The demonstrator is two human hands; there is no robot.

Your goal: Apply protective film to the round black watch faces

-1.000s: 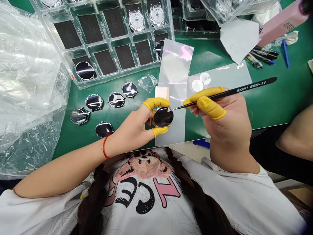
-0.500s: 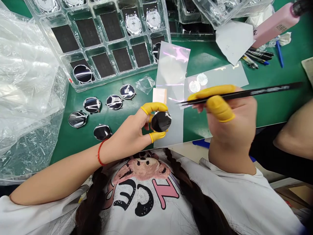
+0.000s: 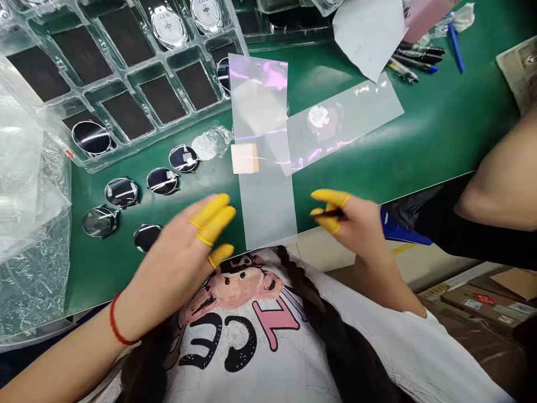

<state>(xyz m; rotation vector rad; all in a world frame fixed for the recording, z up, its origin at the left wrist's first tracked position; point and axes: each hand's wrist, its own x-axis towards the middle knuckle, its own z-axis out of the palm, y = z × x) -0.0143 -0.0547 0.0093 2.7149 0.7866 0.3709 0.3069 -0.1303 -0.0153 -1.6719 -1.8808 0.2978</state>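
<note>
My left hand (image 3: 188, 240), blurred, hovers over the front edge of the green mat with its yellow finger cots spread. Nothing shows in it. My right hand (image 3: 348, 221) is shut on black tweezers (image 3: 331, 213), mostly hidden by its yellow-cotted fingers, near the mat's front edge. Several round black-faced watch heads (image 3: 162, 181) lie on the mat to the left of my left hand. A clear iridescent film strip (image 3: 266, 201) lies between my hands, with a peach pad (image 3: 244, 158) under its upper part.
A clear tray (image 3: 138, 70) with dark pads and watches stands at the back left. A plastic bag (image 3: 29, 184) lies at the far left. A second film strip (image 3: 344, 123) and pens (image 3: 415, 59) lie on the right. A co-worker's arm (image 3: 499, 184) enters at the right.
My left hand has opened and moved back, and the black watch it held no longer shows. My right hand has drawn back toward me with the tweezers. The whole view has shifted.
</note>
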